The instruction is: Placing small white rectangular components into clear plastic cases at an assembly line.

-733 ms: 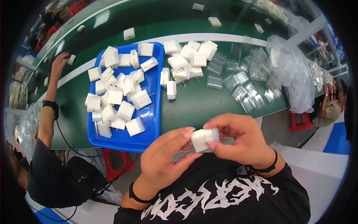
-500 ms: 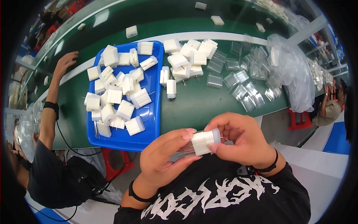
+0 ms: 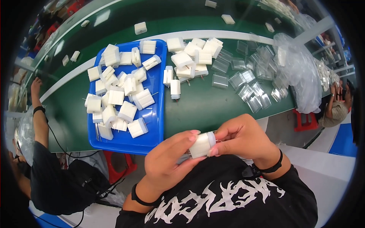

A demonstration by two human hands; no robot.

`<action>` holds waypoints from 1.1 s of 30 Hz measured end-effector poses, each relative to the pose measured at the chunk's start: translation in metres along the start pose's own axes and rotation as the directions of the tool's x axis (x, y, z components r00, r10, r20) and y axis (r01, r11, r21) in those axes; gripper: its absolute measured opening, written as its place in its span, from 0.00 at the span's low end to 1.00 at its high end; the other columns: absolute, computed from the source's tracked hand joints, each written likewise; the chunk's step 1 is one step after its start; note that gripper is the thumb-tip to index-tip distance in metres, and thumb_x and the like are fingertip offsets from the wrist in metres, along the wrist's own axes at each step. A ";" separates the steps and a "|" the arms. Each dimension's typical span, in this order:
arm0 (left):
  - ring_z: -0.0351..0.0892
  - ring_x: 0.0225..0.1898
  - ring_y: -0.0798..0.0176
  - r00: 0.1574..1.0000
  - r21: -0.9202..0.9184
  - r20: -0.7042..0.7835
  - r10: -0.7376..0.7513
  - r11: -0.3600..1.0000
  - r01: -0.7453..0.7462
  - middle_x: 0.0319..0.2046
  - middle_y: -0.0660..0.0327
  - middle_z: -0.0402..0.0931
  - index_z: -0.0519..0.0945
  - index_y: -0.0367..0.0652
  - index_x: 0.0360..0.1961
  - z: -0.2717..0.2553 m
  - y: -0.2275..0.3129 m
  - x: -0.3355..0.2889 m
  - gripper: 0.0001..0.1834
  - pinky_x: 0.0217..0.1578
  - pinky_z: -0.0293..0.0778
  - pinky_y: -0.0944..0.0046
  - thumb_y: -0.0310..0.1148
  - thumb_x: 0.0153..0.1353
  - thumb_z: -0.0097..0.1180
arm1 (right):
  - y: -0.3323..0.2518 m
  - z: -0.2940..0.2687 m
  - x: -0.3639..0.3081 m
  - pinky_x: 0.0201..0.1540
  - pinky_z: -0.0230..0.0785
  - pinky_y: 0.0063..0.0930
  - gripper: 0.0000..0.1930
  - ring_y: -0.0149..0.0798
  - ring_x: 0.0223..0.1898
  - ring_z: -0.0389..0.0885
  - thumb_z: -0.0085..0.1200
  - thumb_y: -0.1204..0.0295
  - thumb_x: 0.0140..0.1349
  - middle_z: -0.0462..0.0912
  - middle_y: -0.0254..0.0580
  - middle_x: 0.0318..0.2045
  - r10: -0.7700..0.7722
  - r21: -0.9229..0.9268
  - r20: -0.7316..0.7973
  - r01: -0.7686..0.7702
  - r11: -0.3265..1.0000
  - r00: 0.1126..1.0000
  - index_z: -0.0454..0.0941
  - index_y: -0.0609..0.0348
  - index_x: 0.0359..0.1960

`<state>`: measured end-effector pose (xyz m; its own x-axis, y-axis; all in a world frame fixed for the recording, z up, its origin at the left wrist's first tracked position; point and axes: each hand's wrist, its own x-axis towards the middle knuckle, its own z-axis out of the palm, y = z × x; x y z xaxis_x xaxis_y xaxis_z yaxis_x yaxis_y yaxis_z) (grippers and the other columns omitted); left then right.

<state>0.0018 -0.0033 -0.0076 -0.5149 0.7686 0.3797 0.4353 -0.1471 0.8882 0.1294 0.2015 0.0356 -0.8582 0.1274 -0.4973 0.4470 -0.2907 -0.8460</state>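
In front of my chest I hold a white rectangular block [image 3: 199, 146] with a pale grey end cap and thin metal pins. My left hand [image 3: 165, 157] is wrapped round its left end, fingers above and thumb below. A bit of clear plastic shows by that hand, as if a sleeve sat there; most of it is hidden. My right hand [image 3: 245, 138] pinches the capped end at the pins. Beyond the hands, a blue tray [image 3: 154, 131] holds many similar white blocks [image 3: 137, 98]. More blocks [image 3: 190, 57] are heaped to its right, beside scattered clear plastic sleeves [image 3: 251, 81].
A green table [image 3: 201, 108] lies under the tray. Behind a pale rail, a green conveyor [image 3: 182, 22] carries spaced blocks. A clear plastic bag [image 3: 300, 76] hangs at the right end. At left, a co-worker's arm [image 3: 40, 117] reaches toward the conveyor; a red stool [image 3: 116, 165] stands below.
The held block has shifted slightly left, and less clear plastic shows at its left end. Blocks on the conveyor moved right and away. The co-worker's arm swung left.
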 end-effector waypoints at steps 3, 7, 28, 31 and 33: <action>0.87 0.47 0.49 0.999 0.060 -0.003 0.054 0.997 -0.054 0.49 0.43 0.84 0.80 0.36 0.54 -0.005 -0.004 0.002 0.31 0.44 0.85 0.58 0.22 0.46 0.78 | -0.010 0.006 0.004 0.40 0.79 0.21 0.12 0.29 0.37 0.87 0.71 0.79 0.57 0.89 0.46 0.35 -0.014 -0.083 -0.008 0.014 0.996 1.000 0.86 0.71 0.42; 0.87 0.45 0.46 0.991 0.133 -0.010 0.132 0.983 -0.129 0.47 0.40 0.83 0.79 0.37 0.55 -0.004 -0.006 0.002 0.31 0.43 0.85 0.56 0.22 0.48 0.77 | -0.015 0.007 0.003 0.43 0.82 0.23 0.15 0.33 0.38 0.89 0.70 0.80 0.58 0.89 0.48 0.37 -0.178 -0.013 -0.021 0.178 0.984 0.984 0.86 0.71 0.46; 0.87 0.41 0.51 0.927 0.150 0.149 0.345 0.918 -0.366 0.49 0.45 0.83 0.83 0.33 0.47 -0.010 -0.002 -0.007 0.17 0.40 0.84 0.62 0.20 0.54 0.64 | -0.005 0.000 0.001 0.39 0.82 0.28 0.09 0.43 0.35 0.91 0.72 0.72 0.56 0.90 0.48 0.35 -0.471 -0.451 0.206 0.511 0.732 0.858 0.89 0.62 0.37; 0.87 0.40 0.51 0.949 0.152 0.137 0.283 0.941 -0.302 0.49 0.45 0.83 0.82 0.33 0.49 -0.008 0.000 -0.008 0.21 0.40 0.84 0.61 0.20 0.52 0.68 | -0.006 0.001 0.003 0.40 0.82 0.27 0.09 0.43 0.35 0.91 0.72 0.73 0.57 0.91 0.46 0.34 -0.472 -0.480 0.211 0.511 0.713 0.856 0.89 0.61 0.37; 0.86 0.41 0.51 0.970 0.135 0.097 0.223 0.963 -0.235 0.49 0.46 0.82 0.81 0.34 0.51 -0.002 0.001 -0.010 0.24 0.37 0.83 0.62 0.19 0.51 0.71 | -0.007 -0.001 0.003 0.41 0.83 0.28 0.11 0.44 0.37 0.91 0.72 0.72 0.57 0.91 0.46 0.36 -0.435 -0.512 0.215 0.480 0.712 0.874 0.89 0.61 0.41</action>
<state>0.0061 -0.0122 -0.0103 -0.3308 0.7732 0.5411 0.6396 -0.2379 0.7310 0.1238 0.2047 0.0396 -0.9991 0.0345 -0.0252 0.0354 0.3397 -0.9399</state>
